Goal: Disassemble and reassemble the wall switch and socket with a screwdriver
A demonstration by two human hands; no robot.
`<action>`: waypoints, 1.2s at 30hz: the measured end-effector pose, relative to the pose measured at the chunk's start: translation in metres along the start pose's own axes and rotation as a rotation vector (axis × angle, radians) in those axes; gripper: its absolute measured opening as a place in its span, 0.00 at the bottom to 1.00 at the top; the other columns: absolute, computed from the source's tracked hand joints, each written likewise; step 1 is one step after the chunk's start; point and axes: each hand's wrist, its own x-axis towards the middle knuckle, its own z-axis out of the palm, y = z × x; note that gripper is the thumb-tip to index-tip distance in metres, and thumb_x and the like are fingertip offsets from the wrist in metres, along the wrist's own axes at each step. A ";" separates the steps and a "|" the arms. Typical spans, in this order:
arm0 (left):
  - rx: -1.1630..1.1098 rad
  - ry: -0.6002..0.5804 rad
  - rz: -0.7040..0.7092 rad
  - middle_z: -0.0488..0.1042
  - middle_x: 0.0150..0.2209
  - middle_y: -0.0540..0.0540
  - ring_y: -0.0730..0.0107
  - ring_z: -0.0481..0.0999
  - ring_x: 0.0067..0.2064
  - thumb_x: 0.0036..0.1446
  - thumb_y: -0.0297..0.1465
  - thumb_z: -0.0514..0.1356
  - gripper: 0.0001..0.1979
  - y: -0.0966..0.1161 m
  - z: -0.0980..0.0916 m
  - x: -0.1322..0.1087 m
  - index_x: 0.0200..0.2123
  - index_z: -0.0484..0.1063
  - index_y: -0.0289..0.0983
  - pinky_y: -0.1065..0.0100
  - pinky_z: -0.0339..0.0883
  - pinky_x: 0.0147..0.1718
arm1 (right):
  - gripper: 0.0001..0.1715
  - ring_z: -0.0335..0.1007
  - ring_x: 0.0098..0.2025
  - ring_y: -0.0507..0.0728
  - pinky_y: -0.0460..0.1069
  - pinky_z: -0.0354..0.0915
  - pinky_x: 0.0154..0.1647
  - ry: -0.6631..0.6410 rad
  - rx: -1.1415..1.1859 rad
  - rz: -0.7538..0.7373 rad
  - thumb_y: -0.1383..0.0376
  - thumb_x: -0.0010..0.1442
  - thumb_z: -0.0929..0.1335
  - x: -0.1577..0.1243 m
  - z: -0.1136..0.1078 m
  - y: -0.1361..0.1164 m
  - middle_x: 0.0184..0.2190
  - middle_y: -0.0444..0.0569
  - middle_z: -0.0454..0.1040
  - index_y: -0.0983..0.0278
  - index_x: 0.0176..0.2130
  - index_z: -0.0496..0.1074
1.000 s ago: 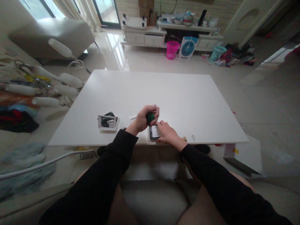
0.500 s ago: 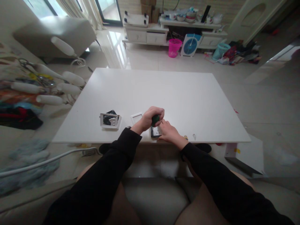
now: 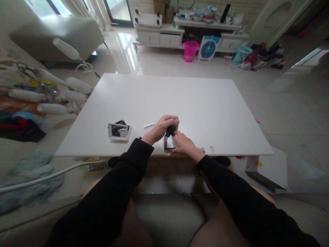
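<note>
My left hand (image 3: 166,126) is wrapped round the dark green handle of a screwdriver (image 3: 170,130), held above a wall socket (image 3: 169,142). The socket has a white slotted face and dark sides, and lies near the table's front edge. My right hand (image 3: 183,143) grips the socket from its right side, fingers closed on it. The screwdriver's tip is hidden by the hands. Just left of my left hand lies a white frame (image 3: 144,129), partly covered by the wrist.
On the white table (image 3: 167,96), white socket housings (image 3: 119,138) with a black part (image 3: 119,130) sit at left. A small clear bag (image 3: 212,149) lies at the right front edge. A lamp with white shades (image 3: 78,84) stands beyond the left edge.
The whole view has shifted slightly. Both hands keep their grips at the socket, and the left hand's fingers have turned slightly on the screwdriver handle.
</note>
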 end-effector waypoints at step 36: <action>0.174 -0.098 0.079 0.74 0.37 0.43 0.69 0.73 0.38 0.58 0.40 0.62 0.16 0.016 -0.004 -0.009 0.25 0.80 0.35 0.66 0.68 0.40 | 0.50 0.66 0.63 0.72 0.62 0.72 0.58 -0.027 0.022 0.016 0.58 0.51 0.83 -0.001 -0.003 -0.002 0.63 0.61 0.67 0.63 0.64 0.62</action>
